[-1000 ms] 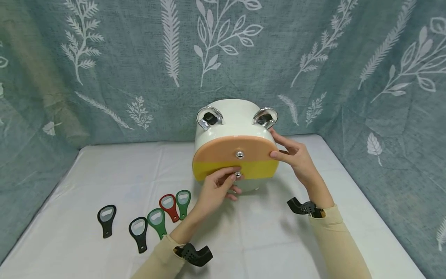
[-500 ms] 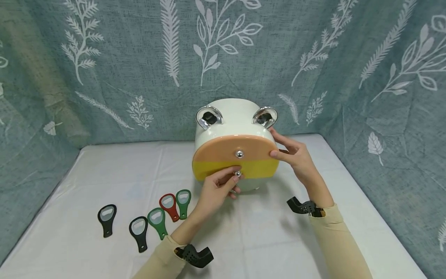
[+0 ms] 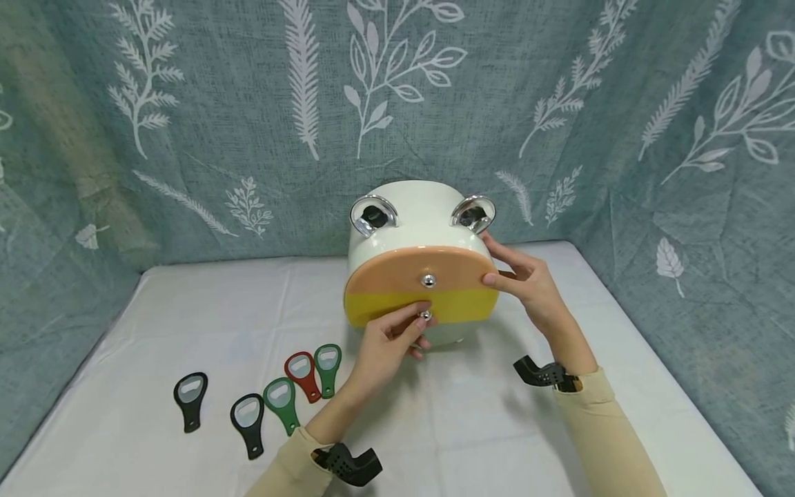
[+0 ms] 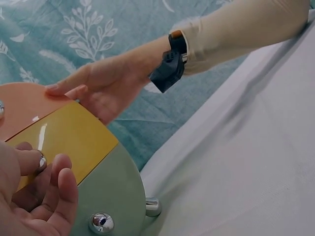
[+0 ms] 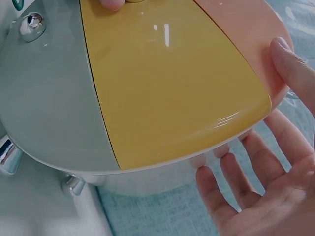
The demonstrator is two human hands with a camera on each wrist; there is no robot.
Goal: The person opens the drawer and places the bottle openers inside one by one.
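Observation:
A rounded cream drawer cabinet (image 3: 417, 200) with frog-like chrome eyes stands on the table. Its front has an orange drawer (image 3: 391, 271), a yellow drawer (image 3: 462, 305) below it and a green drawer (image 4: 110, 189) lowest, with round silver knobs. My left hand (image 3: 384, 348) pinches the yellow drawer's knob (image 4: 42, 161) between thumb and fingers. That drawer's front looks flush with its neighbours. My right hand (image 3: 533, 284) grips the cabinet's right side, thumb on the edge of the orange front and fingers behind it. The fingertips are partly hidden in the right wrist view.
Left of the cabinet lie several bottle openers: a black one (image 3: 191, 400) at far left, another black one (image 3: 250, 424), a green one (image 3: 282, 404), a red one (image 3: 302, 376) and a second green one (image 3: 327, 369). A patterned green-blue curtain (image 3: 248, 124) surrounds the white-covered table (image 3: 484, 442).

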